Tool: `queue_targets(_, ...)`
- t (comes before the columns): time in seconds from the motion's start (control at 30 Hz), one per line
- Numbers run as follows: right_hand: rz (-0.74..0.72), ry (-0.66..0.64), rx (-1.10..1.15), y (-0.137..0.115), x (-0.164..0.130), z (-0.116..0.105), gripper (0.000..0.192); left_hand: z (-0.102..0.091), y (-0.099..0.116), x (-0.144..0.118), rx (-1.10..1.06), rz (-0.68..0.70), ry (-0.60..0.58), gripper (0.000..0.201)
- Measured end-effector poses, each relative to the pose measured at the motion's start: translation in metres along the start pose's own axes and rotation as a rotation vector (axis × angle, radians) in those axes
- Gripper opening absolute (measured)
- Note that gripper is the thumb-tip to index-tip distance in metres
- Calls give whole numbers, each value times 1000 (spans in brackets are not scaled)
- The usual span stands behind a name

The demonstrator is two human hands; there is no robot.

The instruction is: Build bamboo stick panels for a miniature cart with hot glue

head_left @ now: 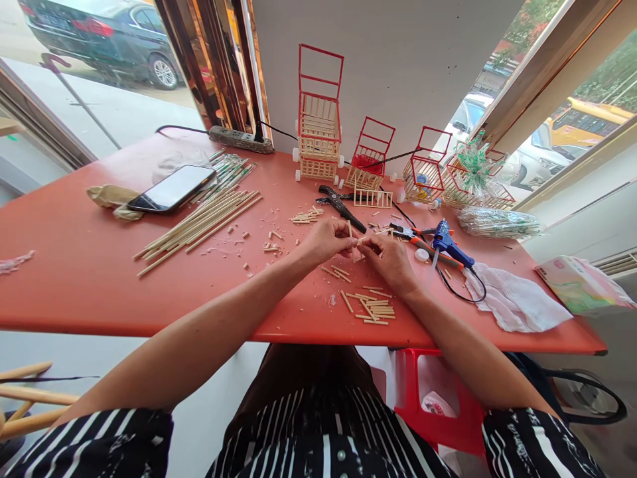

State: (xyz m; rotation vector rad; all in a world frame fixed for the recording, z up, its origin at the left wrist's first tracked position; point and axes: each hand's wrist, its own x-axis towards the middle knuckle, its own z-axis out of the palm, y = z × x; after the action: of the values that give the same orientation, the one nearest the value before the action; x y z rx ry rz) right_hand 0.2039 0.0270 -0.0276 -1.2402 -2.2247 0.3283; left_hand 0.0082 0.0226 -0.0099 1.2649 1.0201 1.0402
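Striped shirt sat closest to the camera, both forearms reaching over the orange-red table. Small stick pieces were between the hands, low over the middle of the tabletop. Left hand: thumb and index pinched together, gripping a pale piece that stood near upright. Right hand: fingertips closed on the work from the other side; couldn't tell whether they had the same piece or a second one. Two-sided pinch probably there because parts that thin would roll or twist otherwise. Loose short sticks lay in a pile on the wearer's side of the hands, likely for quick pickup. Blue glue gun and orange-handled cutters lay right of the right hand, presumably for reach. Long sticks were bundled off left, clear of the work spot. Ladder-like panel lay beyond the hands; red-railed model carts stood along the far side, probably parked there to free working room. Held pieces looked thin, straight, bare pale wood, no red on the visible parts. Fingers covered the ends, so couldn't confirm any glue.
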Motion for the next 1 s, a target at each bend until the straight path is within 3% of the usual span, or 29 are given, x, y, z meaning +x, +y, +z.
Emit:
queue_targets(0.27, -10, 7, 45, 1, 0, 1, 25, 3, 3, -1, -12, -53, 31, 18)
queue_targets(1.0, 3, 12, 1, -1, -1, 0, 20, 1, 0, 1, -28, -40, 16, 17)
